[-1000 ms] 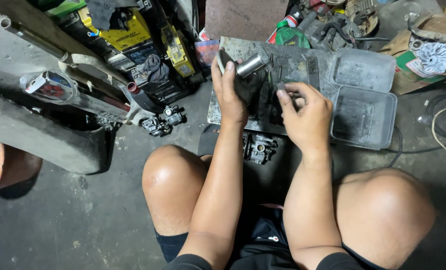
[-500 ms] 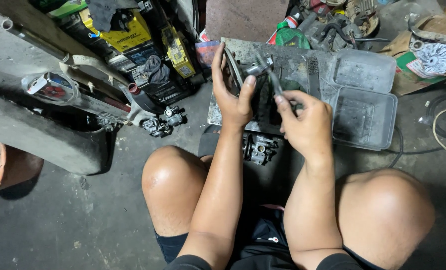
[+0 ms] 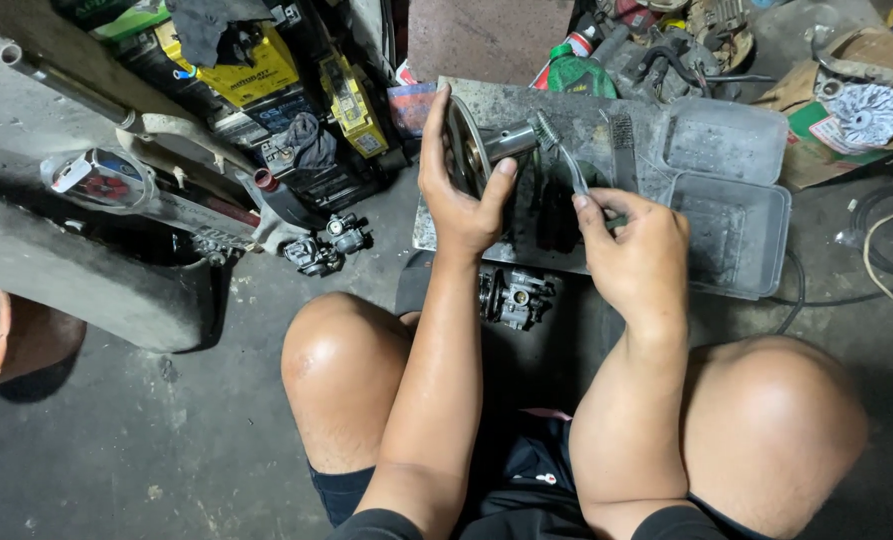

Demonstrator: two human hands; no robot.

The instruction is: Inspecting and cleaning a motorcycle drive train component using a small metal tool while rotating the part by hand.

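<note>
Hands meet over a dirty grey tray (image 3: 606, 110) that lies on the concrete floor (image 3: 166, 440) in front of a seated person's bare knees. The left hand (image 3: 463, 195) stands upright with its palm turned inward, fingers stretched up along the rim of a round metal disc with a short shaft (image 3: 486, 148), thumb pressed on the shaft side; this grip is clamped on the disc, held on edge above the tray's near left corner. The right hand (image 3: 634, 250) sits lower and to the right of that grip, knuckles up, fingers curled tight around the handle of a small wire brush (image 3: 561, 160). The brush slants up and left from the right grip, and its bristled head touches the shaft's end.

One more brush (image 3: 623, 150) lies flat on the tray just beyond the right grip. Two clear plastic tubs (image 3: 731, 200) sit side by side past the right hand; both look bare inside apart from grime. One carburettor (image 3: 514, 297) rests on the floor just below the left grip, between the knees. Two more small engine parts (image 3: 326, 243) lie together well to the left of it. A chromed exhaust pipe (image 3: 106, 185) runs further left, and a white fan wheel (image 3: 863, 112) sits on cardboard far to the right.
</note>
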